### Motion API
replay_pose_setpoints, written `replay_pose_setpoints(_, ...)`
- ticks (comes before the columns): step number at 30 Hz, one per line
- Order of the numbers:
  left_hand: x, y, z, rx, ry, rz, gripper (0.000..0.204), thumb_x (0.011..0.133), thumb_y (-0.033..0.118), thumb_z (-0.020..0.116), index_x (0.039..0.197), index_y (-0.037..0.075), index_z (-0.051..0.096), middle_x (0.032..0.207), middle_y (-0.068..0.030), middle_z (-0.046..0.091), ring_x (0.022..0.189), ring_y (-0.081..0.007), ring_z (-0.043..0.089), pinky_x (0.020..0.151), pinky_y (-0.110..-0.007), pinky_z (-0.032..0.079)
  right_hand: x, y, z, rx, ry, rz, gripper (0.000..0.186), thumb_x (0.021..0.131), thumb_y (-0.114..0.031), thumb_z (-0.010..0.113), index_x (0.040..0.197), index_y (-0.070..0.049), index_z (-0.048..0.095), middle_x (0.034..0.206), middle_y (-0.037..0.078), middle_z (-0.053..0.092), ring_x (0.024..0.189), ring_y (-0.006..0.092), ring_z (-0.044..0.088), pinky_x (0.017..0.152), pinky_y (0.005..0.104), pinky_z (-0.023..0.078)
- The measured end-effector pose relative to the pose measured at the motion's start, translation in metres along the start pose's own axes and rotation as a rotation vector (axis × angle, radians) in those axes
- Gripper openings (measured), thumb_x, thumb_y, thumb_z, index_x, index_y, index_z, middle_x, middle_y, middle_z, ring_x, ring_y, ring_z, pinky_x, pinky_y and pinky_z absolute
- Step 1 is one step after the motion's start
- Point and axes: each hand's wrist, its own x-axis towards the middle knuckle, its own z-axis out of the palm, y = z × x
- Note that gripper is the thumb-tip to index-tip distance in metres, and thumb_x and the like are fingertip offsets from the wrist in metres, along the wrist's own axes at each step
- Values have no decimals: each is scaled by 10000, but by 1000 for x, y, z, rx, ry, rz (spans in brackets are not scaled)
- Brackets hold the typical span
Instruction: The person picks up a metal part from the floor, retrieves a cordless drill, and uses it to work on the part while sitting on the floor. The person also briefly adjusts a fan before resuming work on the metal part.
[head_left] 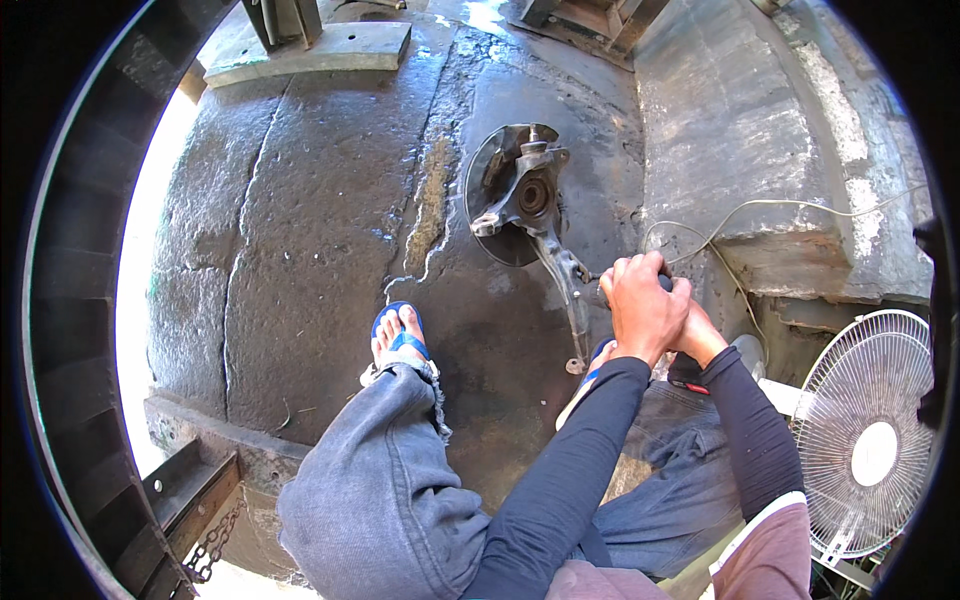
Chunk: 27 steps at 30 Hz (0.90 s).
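Observation:
A car's steering knuckle (533, 195) with a round dust shield (485, 170) lies on the dark floor, its long arm (572, 300) reaching down toward my right foot. Beside that arm, both my hands are closed around a dark power tool (666, 282), mostly covered by fingers; its front end points left at the knuckle's arm. My left hand (640, 300) lies over the tool's body. Behind it, partly hidden, my right hand (700, 335) wraps the tool lower down. A black and red part (690, 383) shows below the right wrist. Whether the tool's tip touches the knuckle, I cannot tell.
A white fan (870, 450) stands close on the right. A thin cable (745, 208) loops across the concrete step (780, 250). My sandalled left foot (400, 335) rests on the cracked floor. Metal framework (190, 480) with a chain (212, 545) stands at lower left.

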Motion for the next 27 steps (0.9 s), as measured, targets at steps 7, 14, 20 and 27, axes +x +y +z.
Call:
replay_pose_setpoints(7,1,1,-1,1,16,-16,184,750,217,715,799,53,649,871,-128,676,956,-332,595,941,-444,400,6,0,0,41,-6,-7,541,770,-279,811,1231,-53,643,1145,232,728,1113,391,683,884,436,545)
replay_pose_setpoints(14,0,3,-2,-5,-31,-50,192,748,221,716,796,49,645,869,-132,675,957,-335,596,942,-448,401,6,25,12,-51,-30,7,578,767,-272,813,1262,-39,625,1172,229,723,1123,376,685,892,425,541)
replay_pose_setpoints(20,1,3,-4,30,-5,-47,190,746,221,718,795,50,652,869,-131,675,960,-336,596,945,-448,398,8,13,9,2,-54,-27,558,770,-265,809,1253,-45,636,1183,233,720,1131,380,680,899,422,539)
replay_pose_setpoints(27,2,3,-6,9,39,-25,185,745,221,724,794,55,659,872,-127,678,949,-325,597,944,-442,399,3,-27,-14,19,-25,66,593,763,-296,809,1263,-35,625,1185,246,718,1141,394,679,897,433,541)
